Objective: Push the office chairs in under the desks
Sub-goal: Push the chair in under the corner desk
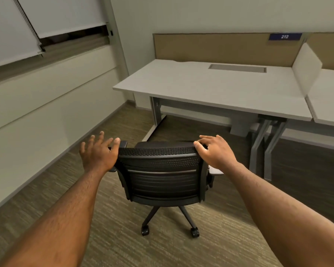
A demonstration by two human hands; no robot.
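**Chair stands out from the desk, your hands at its backrest**

The black mesh office chair [162, 174] stands on the carpet [123, 247] in front of you, its back turned toward you and its seat facing the white desk [210, 87]. It is not under the desk: the whole chair sits clear of the desk's front edge, with open floor between them, and it lines up roughly with the left half of the desktop, near the left desk leg [155, 112].

Your right hand [214, 151] rests on the top right corner of the backrest. Its fingers curl forward over the top edge, loosely closed on the frame, with the palm lying against the corner. Your left hand [98, 153] is at the top left corner, fingers spread wide and open. Its thumb side lies right at the edge of the backrest, but you cannot tell whether it actually touches; the other fingers point away toward the wall and grip nothing.

Two of the chair's castors [145, 230] show below the seat, on the carpet. A beige partition panel [220, 47] rises behind the desk and carries a blue sign [284, 36] reading 212. A white divider [307, 68] separates this desk from a second desk [330, 97] at the right edge. Roller blinds [46, 18] cover the window on the left wall.
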